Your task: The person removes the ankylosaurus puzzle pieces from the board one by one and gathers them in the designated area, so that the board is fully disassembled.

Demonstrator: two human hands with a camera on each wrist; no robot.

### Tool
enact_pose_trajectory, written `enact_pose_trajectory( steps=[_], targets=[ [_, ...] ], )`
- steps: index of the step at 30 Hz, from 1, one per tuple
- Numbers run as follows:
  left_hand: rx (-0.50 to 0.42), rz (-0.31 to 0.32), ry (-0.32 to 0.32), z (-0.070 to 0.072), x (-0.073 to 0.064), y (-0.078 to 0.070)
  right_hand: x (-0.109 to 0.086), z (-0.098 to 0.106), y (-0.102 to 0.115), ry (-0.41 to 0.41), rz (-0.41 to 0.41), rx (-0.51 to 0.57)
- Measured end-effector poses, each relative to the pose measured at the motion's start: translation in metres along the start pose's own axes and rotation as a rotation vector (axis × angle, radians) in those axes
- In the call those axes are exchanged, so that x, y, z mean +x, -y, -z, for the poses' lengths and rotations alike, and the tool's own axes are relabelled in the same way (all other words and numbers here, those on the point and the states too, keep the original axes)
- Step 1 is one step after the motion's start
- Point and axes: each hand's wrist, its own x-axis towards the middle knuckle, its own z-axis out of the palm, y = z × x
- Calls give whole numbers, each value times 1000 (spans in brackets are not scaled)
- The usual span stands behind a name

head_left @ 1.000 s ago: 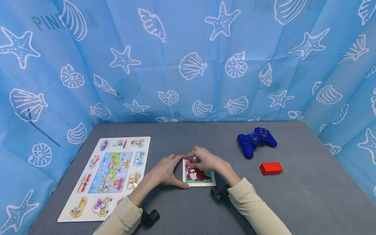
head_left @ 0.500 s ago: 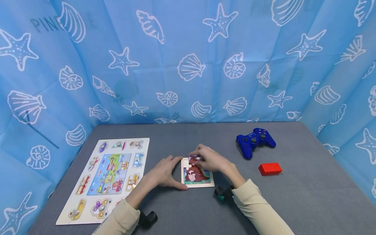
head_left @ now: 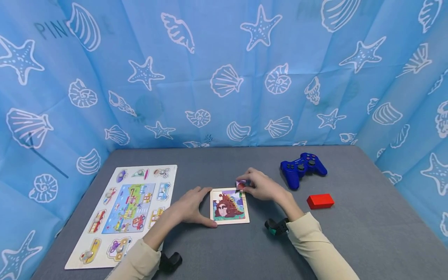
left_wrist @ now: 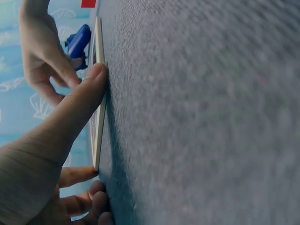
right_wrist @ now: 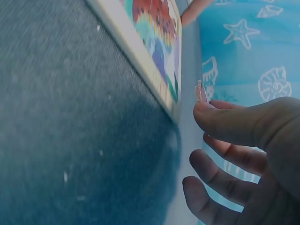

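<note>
A small wooden puzzle tray (head_left: 231,222) lies on the grey table, its picture a red-brown shape with a pale face. At its upper left, a patch of bare pale wood shows. My left hand (head_left: 189,207) grips the tray along its left side, thumb at the near corner and index finger at the far one. Above the tray's far right corner, my right hand (head_left: 265,187) pinches a jigsaw piece (head_left: 240,184) between thumb and index finger. Seen edge-on in the right wrist view, the jigsaw piece (right_wrist: 201,92) is thin; the other fingers are loosely bent.
To the left lies a large white peg puzzle board (head_left: 81,249) with vehicle pieces, partly under the left forearm. A blue game controller (head_left: 303,168) and a red block (head_left: 320,201) sit to the right. Behind the table hangs a blue curtain (head_left: 196,97) with shells.
My right hand has lifted the jigsaw piece from the tray's upper left area and carried it right, to the far right corner. The left hand keeps its hold on the tray.
</note>
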Motion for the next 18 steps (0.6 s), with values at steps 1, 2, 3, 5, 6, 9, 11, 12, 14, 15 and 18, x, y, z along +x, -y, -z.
enact_pose_trajectory(
  steps=[1, 2, 3, 5, 6, 9, 11, 12, 14, 15, 18],
  targets=[
    [3, -3, -2, 0, -1, 1, 0, 0, -1, -2, -2, -6],
    [6, -5, -4, 1, -2, 3, -1, 1, -3, -4, -7, -9],
    [11, -7, -6, 1, -3, 4, -1, 1, -4, -4, -12, -10],
    [27, -4, -7, 3, -4, 5, -1, 2, -7, -6, -21, -8],
    [41, -3, -6, 3, -5, 5, -2, 2, -9, -7, -25, -6],
    [92, -5, -2, 3, -5, 5, -3, 1, -12, -12, -27, -3],
    [122, -9, -1, 3, -5, 3, -3, 1, -13, -14, -26, -4],
    [132, -15, -4, 2, -5, 3, -3, 0, -13, -13, -28, -4],
    [143, -28, -15, 1, -3, 3, -3, 0, -14, -8, -35, -1],
    [148, -35, -20, 0, -2, 4, -3, 0, -14, -5, -38, 1],
    [149, -55, -29, 0, 1, 5, -2, 0, -16, 2, -46, 13]
  ],
)
